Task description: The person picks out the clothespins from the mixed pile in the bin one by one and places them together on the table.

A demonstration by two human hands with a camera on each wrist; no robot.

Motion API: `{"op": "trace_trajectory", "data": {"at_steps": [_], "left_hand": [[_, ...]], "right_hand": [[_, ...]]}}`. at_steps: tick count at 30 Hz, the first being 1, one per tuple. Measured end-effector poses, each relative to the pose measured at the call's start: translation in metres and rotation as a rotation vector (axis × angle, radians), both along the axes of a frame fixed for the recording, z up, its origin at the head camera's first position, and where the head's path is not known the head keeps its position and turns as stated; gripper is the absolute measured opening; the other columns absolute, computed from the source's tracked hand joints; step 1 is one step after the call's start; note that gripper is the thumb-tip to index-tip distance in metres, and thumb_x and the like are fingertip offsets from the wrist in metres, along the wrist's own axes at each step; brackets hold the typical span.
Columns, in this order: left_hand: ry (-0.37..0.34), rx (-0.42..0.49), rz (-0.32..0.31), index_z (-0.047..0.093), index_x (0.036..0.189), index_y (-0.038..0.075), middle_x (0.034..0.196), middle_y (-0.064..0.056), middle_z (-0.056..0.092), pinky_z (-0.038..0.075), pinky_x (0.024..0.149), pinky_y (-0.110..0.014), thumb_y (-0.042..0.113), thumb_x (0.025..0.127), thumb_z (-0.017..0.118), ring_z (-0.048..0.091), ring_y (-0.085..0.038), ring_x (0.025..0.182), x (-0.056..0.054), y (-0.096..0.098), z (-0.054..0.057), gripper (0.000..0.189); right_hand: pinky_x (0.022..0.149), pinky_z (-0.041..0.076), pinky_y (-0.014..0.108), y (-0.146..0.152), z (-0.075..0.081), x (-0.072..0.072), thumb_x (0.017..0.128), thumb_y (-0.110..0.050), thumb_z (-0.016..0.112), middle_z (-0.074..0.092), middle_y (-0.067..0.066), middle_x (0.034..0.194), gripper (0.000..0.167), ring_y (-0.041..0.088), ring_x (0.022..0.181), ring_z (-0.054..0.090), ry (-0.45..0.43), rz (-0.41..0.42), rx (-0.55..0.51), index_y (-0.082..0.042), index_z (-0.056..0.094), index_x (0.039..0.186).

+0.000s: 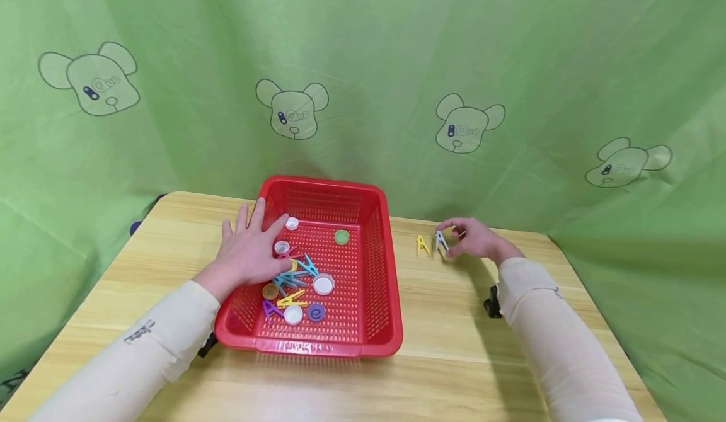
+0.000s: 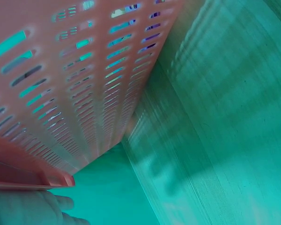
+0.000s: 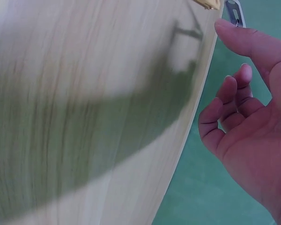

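Observation:
My left hand [image 1: 249, 249] lies across the left rim of a red plastic basket [image 1: 391, 296], its fingers spread and extended. In the left wrist view the same hand [image 2: 28, 207] appears beneath the rim at the lower left. At the right, my right hand [image 1: 476, 239] pinches a pale blue-white clothespin [image 1: 441, 240] between thumb and index finger. The right wrist view has the thumb tip against this clothespin [image 3: 235, 13], with the other fingers curled loosely. Just left of it a yellow clothespin [image 1: 422, 245] stands on the table.
Inside the basket are a green bottle cap [image 1: 341, 237], a purple cap [image 1: 316, 312], several white caps, and clothespins in teal, yellow [image 1: 292, 299] and purple [image 1: 271, 309]. The wooden table [image 1: 442, 371] ends at a green curtain [image 1: 363, 63] behind and at both sides.

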State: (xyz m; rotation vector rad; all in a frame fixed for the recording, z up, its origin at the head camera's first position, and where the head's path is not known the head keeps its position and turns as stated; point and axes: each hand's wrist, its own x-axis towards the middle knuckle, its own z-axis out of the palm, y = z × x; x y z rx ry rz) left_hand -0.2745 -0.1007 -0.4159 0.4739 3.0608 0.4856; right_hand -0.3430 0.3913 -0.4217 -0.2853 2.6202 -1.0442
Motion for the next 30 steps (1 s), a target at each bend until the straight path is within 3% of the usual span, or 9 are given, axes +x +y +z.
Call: {"op": "trace_trajectory", "data": {"at_steps": [30], "left_hand": [[0.011,-0.02,0.0,0.031,0.159,0.017,0.163,-0.025,-0.005,0.001,0.105,-0.077,0.053,0.08,0.073,-0.007,-0.053,0.144,-0.001,0.0,0.0,0.097]], "right_hand": [[0.068,0.042,0.03,0.011,-0.022,-0.005,0.07,0.005,0.085,0.049,0.019,0.093,0.065,0.026,0.085,0.044,0.001,0.005,-0.017,0.003,0.06,0.129]]}}
